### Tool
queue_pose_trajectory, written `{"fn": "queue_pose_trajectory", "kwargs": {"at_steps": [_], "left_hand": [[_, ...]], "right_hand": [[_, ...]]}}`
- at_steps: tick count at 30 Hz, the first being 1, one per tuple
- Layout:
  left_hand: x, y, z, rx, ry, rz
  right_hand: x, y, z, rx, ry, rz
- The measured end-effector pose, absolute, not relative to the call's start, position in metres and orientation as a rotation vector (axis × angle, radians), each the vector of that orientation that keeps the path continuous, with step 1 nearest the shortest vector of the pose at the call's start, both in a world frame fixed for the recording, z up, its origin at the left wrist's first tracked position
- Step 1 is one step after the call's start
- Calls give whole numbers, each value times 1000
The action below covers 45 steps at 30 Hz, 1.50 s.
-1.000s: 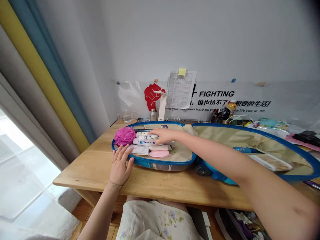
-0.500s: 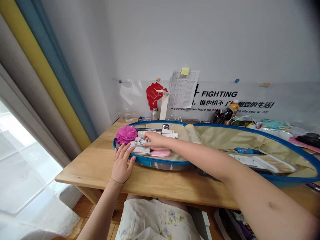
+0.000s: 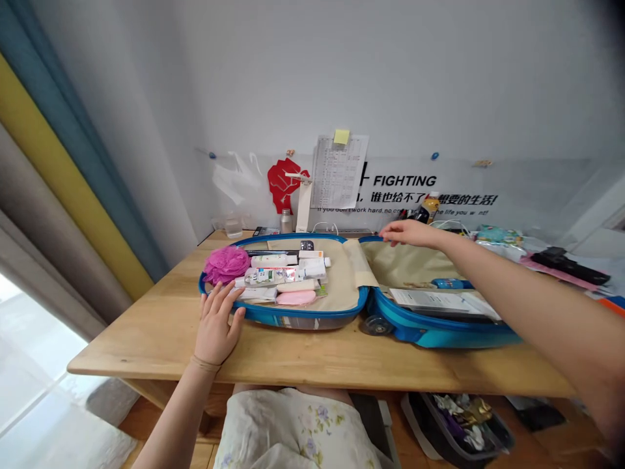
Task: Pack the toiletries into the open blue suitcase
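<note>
Fingers [image 3: 228, 298] of the left hand [image 3: 218, 329] are spread open over the near left rim of a blue suitcase [image 3: 342, 314], which lies unfolded on the desk [image 3: 293, 365]. The right hand [image 3: 407, 232], open with loosely bent fingers, is over the back edge of the suitcase's right half; whether it touches that edge, I cannot tell. Just beyond the left fingertips sits a pink bath pouf [image 3: 227, 262], and to its right, in the left half, lie a clear bottle [image 3: 263, 277], white tubes and a pink item [image 3: 296, 298]. The right half holds a blue item [image 3: 446, 283] and a printed white card [image 3: 424, 299]. Behind the suitcase stand a glass [image 3: 233, 227], a metallic bottle [image 3: 286, 223] and a white lamp [image 3: 303, 207]. Printed sheets [image 3: 339, 172] hang on the wall.
</note>
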<state>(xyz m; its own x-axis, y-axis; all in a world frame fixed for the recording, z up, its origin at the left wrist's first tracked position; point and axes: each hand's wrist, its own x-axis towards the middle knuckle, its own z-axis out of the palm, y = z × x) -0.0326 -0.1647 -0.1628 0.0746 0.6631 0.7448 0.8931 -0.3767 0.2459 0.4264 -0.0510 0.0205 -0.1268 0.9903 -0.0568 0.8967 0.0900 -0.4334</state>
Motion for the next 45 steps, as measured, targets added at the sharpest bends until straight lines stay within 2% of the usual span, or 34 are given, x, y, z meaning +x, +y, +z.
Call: {"fn": "queue_pose_trajectory", "kwargs": {"at_steps": [4, 12, 17, 23, 30, 34, 39, 45], "left_hand": [[-32, -165, -162, -2076, -1535, -1198], [-33, -164, -164, -2064, -1516, -1202], [-32, -164, -164, -2070, -1531, -1209], [-32, -164, -163, -2062, -1523, -1191], [-31, -165, -162, -2073, -1574, -1205], [-30, -166, -161, -2065, -1589, -1218], [-31, -166, -162, -2069, -1582, -1203], [-31, -165, -163, -2062, -1577, -1196]], "right_hand": [[482, -73, -6, -2053, -2152, 583], [547, -80, -51, -2353, -2152, 293], [562, -70, -64, -2524, -2230, 289], [549, -69, -65, -2519, -2240, 154], [519, -73, -12, -2255, -2137, -125], [454, -63, 10, -2008, -2218, -139], [330, -63, -3, -1457, -2580, 105], [247, -58, -35, -1345, -2691, 212]]}}
